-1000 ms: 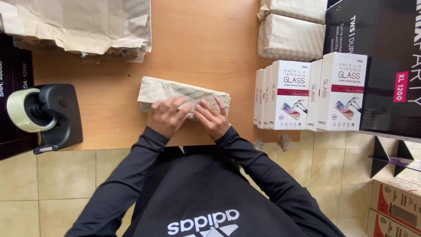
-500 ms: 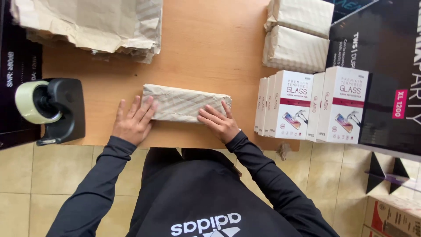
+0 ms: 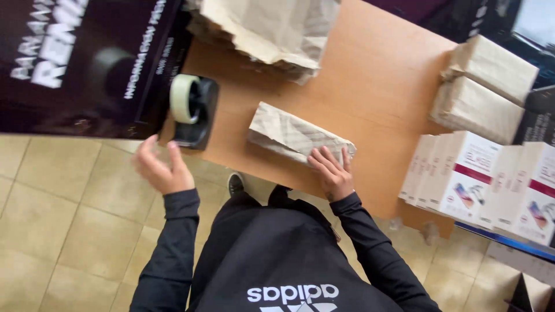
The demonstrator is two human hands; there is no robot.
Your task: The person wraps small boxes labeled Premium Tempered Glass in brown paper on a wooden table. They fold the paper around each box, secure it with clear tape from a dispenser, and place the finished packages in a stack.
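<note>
A long parcel wrapped in crumpled brown paper [image 3: 292, 134] lies near the front edge of the wooden table [image 3: 370, 86]. My right hand [image 3: 331, 172] rests flat on the parcel's right end, fingers spread. My left hand [image 3: 159, 167] hangs in the air off the table's left edge, fingers apart, holding nothing, just below a black tape dispenser [image 3: 195, 111] with a roll of pale tape.
A heap of loose brown paper [image 3: 272, 29] lies at the back of the table. Two wrapped parcels [image 3: 485, 92] are stacked at the right, with several white product boxes [image 3: 480, 179] standing in a row below them. A dark printed carton [image 3: 81, 63] stands at the left. The floor is tiled.
My left hand left the parcel and moved left, off the table toward the tape dispenser. The right hand stayed on the parcel's right end. The view swung left and tilted.
</note>
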